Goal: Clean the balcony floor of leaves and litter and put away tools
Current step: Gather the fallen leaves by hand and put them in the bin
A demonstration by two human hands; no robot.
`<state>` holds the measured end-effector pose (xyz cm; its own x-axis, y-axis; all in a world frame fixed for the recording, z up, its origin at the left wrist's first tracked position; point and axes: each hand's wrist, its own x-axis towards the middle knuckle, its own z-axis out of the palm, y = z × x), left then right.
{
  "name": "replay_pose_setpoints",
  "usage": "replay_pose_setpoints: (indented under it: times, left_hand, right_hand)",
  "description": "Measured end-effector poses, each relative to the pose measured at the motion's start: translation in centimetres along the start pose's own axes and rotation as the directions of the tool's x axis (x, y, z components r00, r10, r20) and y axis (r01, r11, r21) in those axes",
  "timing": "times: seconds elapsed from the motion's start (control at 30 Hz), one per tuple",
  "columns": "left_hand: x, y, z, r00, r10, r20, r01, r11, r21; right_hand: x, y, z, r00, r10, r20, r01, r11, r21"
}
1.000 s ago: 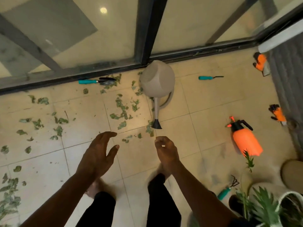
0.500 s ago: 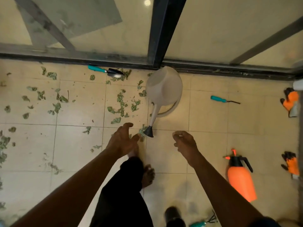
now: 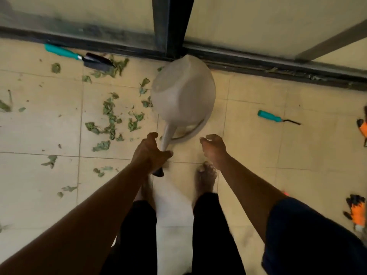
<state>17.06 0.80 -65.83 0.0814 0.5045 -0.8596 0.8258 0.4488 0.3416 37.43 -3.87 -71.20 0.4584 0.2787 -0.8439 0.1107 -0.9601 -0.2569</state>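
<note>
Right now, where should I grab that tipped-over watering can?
Take the curved handle, coming from the right, near the right hand. The watering can lies on its side, handle loop open that way. The left hand grips the thin spout, probably a wobblier hold.

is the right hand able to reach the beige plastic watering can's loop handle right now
Probably yes: the right hand hovers open beside the beige plastic watering can's loop handle, only bare tile between them; the left hand grips its spout.
</note>
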Motion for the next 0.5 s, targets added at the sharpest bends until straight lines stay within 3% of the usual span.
replay_pose_setpoints:
  times: [0.3, 0.4, 0.5]
  left_hand:
    - [11.3, 0.3, 4.7, 0.999, -0.002, -0.047, 0.001, 1.0, -0.008]
    - [12.4, 0.6, 5.7, 0.992, 0.008, -0.122, 0.003, 0.996, 0.091]
    - [12.1, 0.2, 5.6, 0.989, 0.063, -0.131, -0.042, 0.987, 0.157]
  right_hand:
    - [11.8, -1.4, 3.2, 0.999, -0.031, -0.043, 0.037, 0.989, 0.144]
    - [13.1, -0.8, 2.9, 0.999, -0.018, 0.026, 0.01, 0.958, 0.288]
    - [12.9, -0.9, 0.9, 0.988, 0.048, 0.146, -0.109, 0.89, 0.443]
